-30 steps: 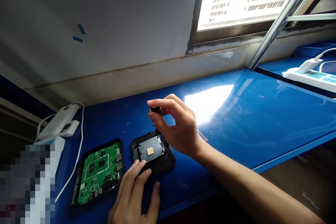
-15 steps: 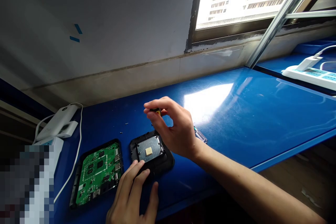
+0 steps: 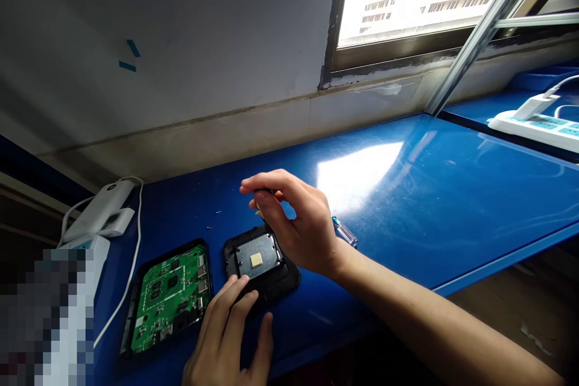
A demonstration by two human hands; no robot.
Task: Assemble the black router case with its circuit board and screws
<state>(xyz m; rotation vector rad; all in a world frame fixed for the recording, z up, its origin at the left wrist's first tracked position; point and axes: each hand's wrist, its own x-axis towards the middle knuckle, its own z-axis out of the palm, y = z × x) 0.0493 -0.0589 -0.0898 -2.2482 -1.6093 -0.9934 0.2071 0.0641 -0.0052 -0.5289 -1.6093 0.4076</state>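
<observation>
My right hand is closed round a small black and yellow screwdriver, mostly hidden by the fingers. It is above the upper right of a black plastic cover. Inside that cover lies a metal plate with a pale square pad on it. The tool's tip is out of sight behind my hand. Fingers spread, my left hand rests at the cover's near left edge, fingertips touching it. To the left, a green circuit board sits in a black tray-like shell.
Two small screws lie on the blue table behind the parts. A clear-handled screwdriver lies behind my right wrist. At the left are white chargers with a cable; a power strip is far right. A wall borders the back.
My right hand's fingers have shifted slightly left and rolled round the screwdriver handle, with the index finger extended further. The left hand and the cover stay in place.
</observation>
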